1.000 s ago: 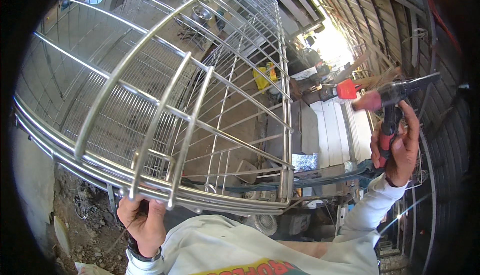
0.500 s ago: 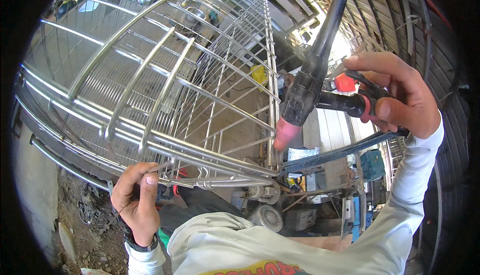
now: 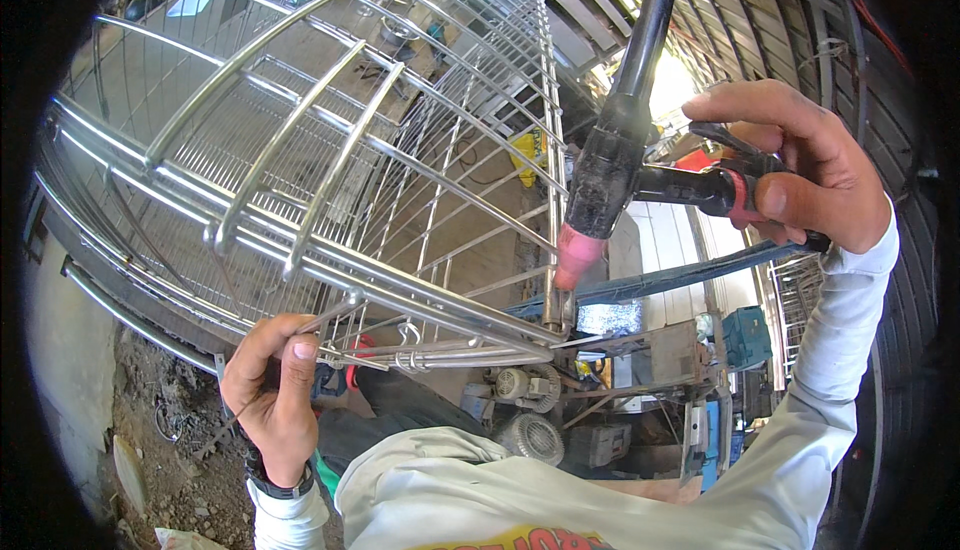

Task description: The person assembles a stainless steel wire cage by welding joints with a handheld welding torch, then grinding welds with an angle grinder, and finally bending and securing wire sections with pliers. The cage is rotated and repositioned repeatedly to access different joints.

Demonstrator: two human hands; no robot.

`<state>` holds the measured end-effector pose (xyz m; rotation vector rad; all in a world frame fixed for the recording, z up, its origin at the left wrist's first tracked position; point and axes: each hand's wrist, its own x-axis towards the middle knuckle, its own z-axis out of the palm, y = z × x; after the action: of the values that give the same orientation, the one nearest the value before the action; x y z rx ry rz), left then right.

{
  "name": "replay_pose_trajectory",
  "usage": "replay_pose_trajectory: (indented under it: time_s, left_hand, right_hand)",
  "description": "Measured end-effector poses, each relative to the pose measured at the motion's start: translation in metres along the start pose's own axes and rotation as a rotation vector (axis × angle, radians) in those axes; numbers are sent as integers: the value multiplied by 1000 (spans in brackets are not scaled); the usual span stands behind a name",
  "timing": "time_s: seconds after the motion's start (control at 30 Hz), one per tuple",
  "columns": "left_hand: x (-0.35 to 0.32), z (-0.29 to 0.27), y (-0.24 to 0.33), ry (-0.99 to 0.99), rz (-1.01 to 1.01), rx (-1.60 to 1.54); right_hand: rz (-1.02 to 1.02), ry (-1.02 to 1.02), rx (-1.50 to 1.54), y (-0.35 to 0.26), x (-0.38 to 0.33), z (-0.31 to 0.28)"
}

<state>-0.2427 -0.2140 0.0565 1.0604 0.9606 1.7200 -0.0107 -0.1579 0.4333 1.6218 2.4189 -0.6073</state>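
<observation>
My right hand is closed round the handle of a welding torch, thumb and fingers wrapped near its black lever. The torch has a black body and a pink nozzle that points down, close to the corner post of a shiny metal wire cage. Whether nozzle and post touch, I cannot tell. Between thumb and forefinger, my left hand pinches a thin metal rod. The rod's upper end lies near the lower rails of the cage, by a rounded bar end.
A thick black sleeve runs up from the torch. Below the cage stand a motor, a teal box and a cluttered bench. Rubble covers the ground at lower left. A corrugated wall rises at right.
The view has shifted slightly, so the cage appears a little farther right. The torch stands slightly more upright, its nozzle still by the corner post. Both hands keep their grips.
</observation>
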Motion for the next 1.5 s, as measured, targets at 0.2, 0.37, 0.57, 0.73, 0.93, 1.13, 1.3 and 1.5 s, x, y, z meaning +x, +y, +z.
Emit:
replay_pose_trajectory:
  time_s: [0.2, 0.37, 0.57, 0.73, 0.93, 1.13, 1.3, 1.5]
  left_hand:
    - [-1, -9, -4, -19, 9, -6]
    - [0, -12, -5, 5, 9, 16]
    - [1, -21, -4, -21, -20, -7]
    - [1, -24, -6, -75, -121, -68]
    - [8, -29, -4, -35, -59, 40]
    - [8, -32, -7, -77, -74, 20]
    - [8, -24, -5, -58, -72, 18]
    - [10, -24, -5, -72, -79, 31]
  right_hand:
    - [3, 7, -20, -3, -2, -2]
    - [-79, 67, 108, 13, 6, 9]
    - [122, 151, 157, -16, 4, 20]
    - [252, 154, 154, -26, -7, 15]
    - [71, 64, 115, -8, 12, 10]
    - [78, -19, 47, -13, 6, 6]
    - [77, -7, 14, -8, 5, 2]
    - [27, 10, 41, -7, 7, 5]
